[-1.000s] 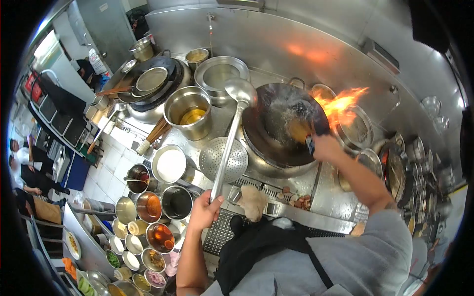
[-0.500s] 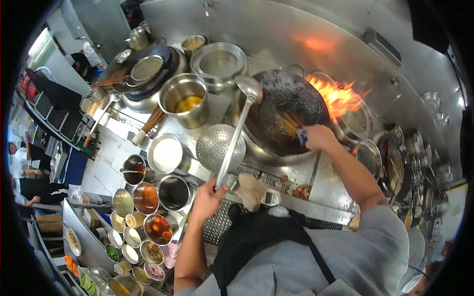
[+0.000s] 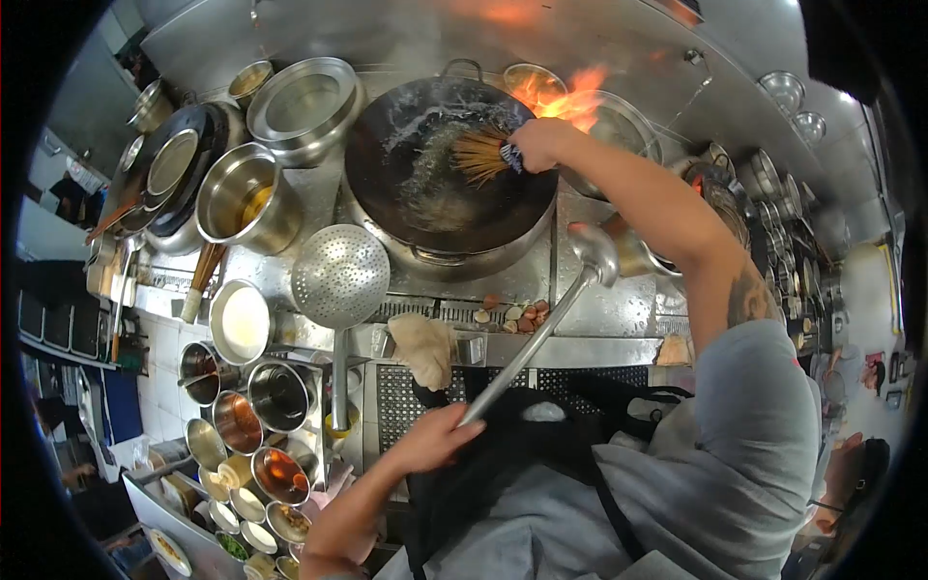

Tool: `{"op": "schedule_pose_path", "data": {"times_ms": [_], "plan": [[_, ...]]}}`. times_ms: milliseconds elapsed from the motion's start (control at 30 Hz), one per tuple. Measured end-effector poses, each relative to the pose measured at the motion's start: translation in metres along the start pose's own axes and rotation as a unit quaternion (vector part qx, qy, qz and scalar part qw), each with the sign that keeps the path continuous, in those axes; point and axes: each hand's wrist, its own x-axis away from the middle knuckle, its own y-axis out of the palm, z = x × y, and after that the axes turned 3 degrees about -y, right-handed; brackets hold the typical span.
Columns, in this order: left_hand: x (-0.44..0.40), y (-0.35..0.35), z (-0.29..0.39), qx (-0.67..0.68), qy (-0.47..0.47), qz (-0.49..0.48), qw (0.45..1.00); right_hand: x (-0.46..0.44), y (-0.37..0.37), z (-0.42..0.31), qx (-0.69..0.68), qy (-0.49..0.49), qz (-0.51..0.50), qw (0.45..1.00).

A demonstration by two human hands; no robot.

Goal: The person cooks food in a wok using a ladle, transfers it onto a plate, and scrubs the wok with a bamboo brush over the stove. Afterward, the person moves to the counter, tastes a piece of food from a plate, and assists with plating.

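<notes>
My right hand is closed round the bound end of a bamboo wok brush. The brush's splayed bristles press on the inner right side of a black wok, where a thin wet film and streaks show. The wok rests on a round burner, with a loop handle at its far rim. My left hand grips the lower end of a long steel ladle, in front of the apron. The ladle's bowl points away to the right, beside the wok and clear of it.
Flames rise just behind my right forearm. Left of the wok lie a perforated skimmer and a steel pot of yellowish liquid. A crumpled cloth sits on the front edge. Sauce containers crowd the lower left.
The ladle has swung from the wok's left side to its right. My view has shifted, so the stove appears further left. The wok's interior shows more fully, and the brush remains in my right hand.
</notes>
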Motion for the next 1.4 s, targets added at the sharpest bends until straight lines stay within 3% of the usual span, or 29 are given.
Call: {"op": "schedule_pose_path", "data": {"times_ms": [100, 167, 233, 333, 400, 433, 500, 600, 667, 700, 767, 833, 900, 1000, 1100, 1200, 1400], "plan": [[-0.123, 0.059, -0.029, 0.057, 0.064, 0.024, 0.996, 0.035, -0.018, -0.050, 0.004, -0.003, -0.077, 0.997], [-0.201, 0.102, -0.046, 0.122, 0.064, 0.040, 0.990, 0.038, -0.019, -0.069, -0.065, -0.016, -0.020, 0.998], [-0.264, 0.142, -0.060, 0.062, 0.099, 0.085, 0.990, 0.025, -0.006, -0.069, -0.129, 0.020, 0.054, 0.990], [-0.327, 0.192, -0.065, -0.105, 0.223, 0.190, 0.950, 0.018, 0.015, -0.045, -0.068, 0.090, 0.028, 0.993], [-0.331, 0.186, -0.028, -0.169, 0.100, 0.085, 0.977, 0.047, 0.007, -0.048, -0.046, 0.101, -0.014, 0.994], [-0.365, 0.198, -0.046, -0.253, 0.146, 0.068, 0.954, 0.064, -0.004, -0.059, -0.036, 0.093, -0.033, 0.994], [-0.372, 0.185, -0.033, -0.302, 0.093, 0.062, 0.947, 0.084, -0.011, -0.086, -0.037, 0.048, -0.044, 0.997], [-0.332, 0.149, 0.000, -0.320, 0.100, 0.079, 0.939, 0.050, 0.009, -0.113, -0.142, 0.047, 0.062, 0.987], [-0.287, 0.121, 0.008, -0.149, 0.142, 0.173, 0.963, -0.003, 0.031, -0.101, -0.185, 0.074, 0.148, 0.969], [-0.263, 0.106, 0.008, -0.063, 0.164, 0.214, 0.961, -0.015, 0.029, -0.087, -0.163, 0.091, 0.143, 0.972], [-0.218, 0.073, 0.002, 0.204, 0.282, 0.362, 0.864, -0.015, 0.033, -0.056, -0.125, 0.135, 0.126, 0.975], [-0.190, 0.025, 0.014, 0.498, 0.241, 0.392, 0.735, 0.019, 0.032, -0.039, -0.096, 0.131, 0.079, 0.983], [-0.180, -0.022, 0.028, 0.618, 0.166, 0.398, 0.658, 0.060, 0.019, -0.048, -0.063, 0.118, 0.041, 0.990], [-0.188, -0.065, 0.058, 0.696, 0.179, 0.307, 0.624, 0.088, 0.009, -0.087, -0.109, 0.071, -0.013, 0.991], [-0.209, -0.088, 0.077, 0.788, 0.155, 0.308, 0.510, 0.045, 0.059, -0.091, -0.174, 0.112, 0.145, 0.968], [-0.214, -0.080, 0.084, 0.706, 0.164, 0.406, 0.557, 0.075, 0.041, -0.089, -0.218, 0.181, 0.151, 0.947], [-0.191, -0.049, 0.090, 0.699, 0.231, 0.371, 0.566, 0.167, 0.055, -0.068, -0.278, 0.206, 0.211, 0.914]]}}
